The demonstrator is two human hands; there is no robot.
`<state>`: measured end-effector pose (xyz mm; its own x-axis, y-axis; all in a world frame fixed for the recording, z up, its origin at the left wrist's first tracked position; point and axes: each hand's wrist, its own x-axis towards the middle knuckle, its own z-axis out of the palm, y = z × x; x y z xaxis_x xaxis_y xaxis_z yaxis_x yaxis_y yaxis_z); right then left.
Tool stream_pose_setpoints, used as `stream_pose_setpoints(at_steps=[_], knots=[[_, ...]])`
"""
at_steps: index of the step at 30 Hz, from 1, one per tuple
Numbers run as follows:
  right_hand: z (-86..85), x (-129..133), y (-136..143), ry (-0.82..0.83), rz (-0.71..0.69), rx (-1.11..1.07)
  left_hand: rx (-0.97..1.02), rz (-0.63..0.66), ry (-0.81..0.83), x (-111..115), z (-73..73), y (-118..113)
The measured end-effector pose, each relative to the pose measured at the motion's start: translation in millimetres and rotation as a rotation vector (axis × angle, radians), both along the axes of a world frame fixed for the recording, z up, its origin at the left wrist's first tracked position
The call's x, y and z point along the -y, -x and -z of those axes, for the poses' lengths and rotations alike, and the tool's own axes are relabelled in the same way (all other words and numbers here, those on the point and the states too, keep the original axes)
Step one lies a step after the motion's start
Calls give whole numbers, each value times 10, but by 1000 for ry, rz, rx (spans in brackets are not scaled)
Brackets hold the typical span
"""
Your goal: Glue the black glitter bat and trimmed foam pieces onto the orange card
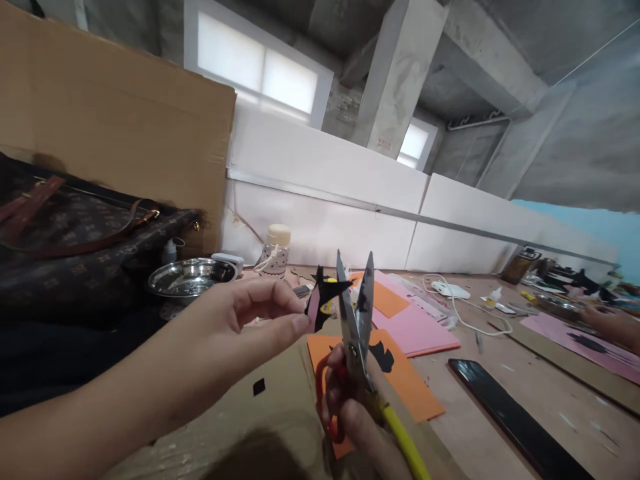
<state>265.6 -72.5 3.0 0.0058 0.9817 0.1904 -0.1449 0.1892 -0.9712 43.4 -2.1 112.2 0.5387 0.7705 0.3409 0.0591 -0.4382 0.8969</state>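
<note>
My left hand [265, 323] pinches a small black paper cutout [326, 291] with pointed tips between thumb and finger. My right hand [357, 413] is wrapped round the handles of a pair of scissors [356, 327], one handle red and the other yellow. The blades point up and stand apart, just right of the cutout's tip. Whether they touch the cutout I cannot tell. Beneath my hands lies orange paper [415, 393], bearing another black cutout [383, 355]. A small black scrap [259, 387] rests on the cardboard [280, 423] below my left hand.
Pink sheets [425, 337] lie behind the orange paper. A black phone-like slab [515, 413] is at right, near a white cable [483, 330]. Left stand a metal bowl [193, 277], a cream-lidded bottle [275, 250] and a brown handbag [85, 233]. Another person's hand [613, 323] shows far right.
</note>
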Motion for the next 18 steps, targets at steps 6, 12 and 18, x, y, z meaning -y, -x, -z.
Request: stream_pose_setpoints(at_steps=[6,12,18], knots=[[-88,74,29,2,-27,89,149,-27,126,38,18,-73],[-142,133,45,29,-63,163,173,43,242,58,174,-142],[-76,75,36,33,-65,189,187,81,218,34,303,-192]])
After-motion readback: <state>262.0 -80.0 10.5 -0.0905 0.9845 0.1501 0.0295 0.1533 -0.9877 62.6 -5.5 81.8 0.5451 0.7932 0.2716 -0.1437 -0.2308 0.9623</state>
